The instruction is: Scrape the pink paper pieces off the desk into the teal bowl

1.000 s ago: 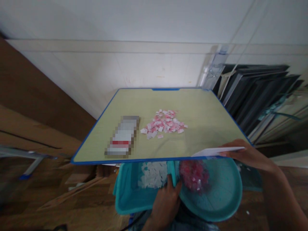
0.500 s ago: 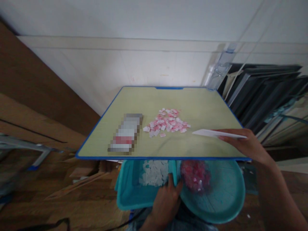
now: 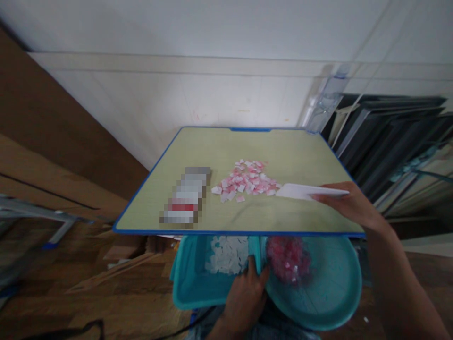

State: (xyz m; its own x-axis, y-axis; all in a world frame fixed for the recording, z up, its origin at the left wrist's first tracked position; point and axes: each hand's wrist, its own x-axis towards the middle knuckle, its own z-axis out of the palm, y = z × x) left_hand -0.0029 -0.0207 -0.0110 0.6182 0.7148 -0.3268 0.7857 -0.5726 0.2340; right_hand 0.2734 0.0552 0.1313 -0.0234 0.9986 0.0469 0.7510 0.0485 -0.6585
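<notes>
My right hand [image 3: 341, 203] grips a flat white card [image 3: 300, 191], held low over the right half of the folding table [image 3: 198, 146]. The card's left end is beside a loose heap of small pink and white square pieces [image 3: 251, 182]. Below the table's front edge, my left hand [image 3: 246, 293] is closed around the adjoining rims of a rectangular teal basin [image 3: 198, 295] and a round teal basin [image 3: 332, 302]. White pieces [image 3: 228, 255] lie in the rectangular basin. In the round one sits a clump of pink, shiny, see-through material [image 3: 288, 259], its exact kind unclear.
A pixelated phone-shaped object [image 3: 186, 196] lies on the table's left side. At the back right corner stands a clear plastic bottle [image 3: 325, 104] against the wall. Dark flat panels [image 3: 392, 127] lean at the right. A metal ladder leg [image 3: 60, 233] is at left.
My right hand has moved left with the white card, bringing its end up to the heap's right edge. The card's face now shows more. My left hand stays in place.
</notes>
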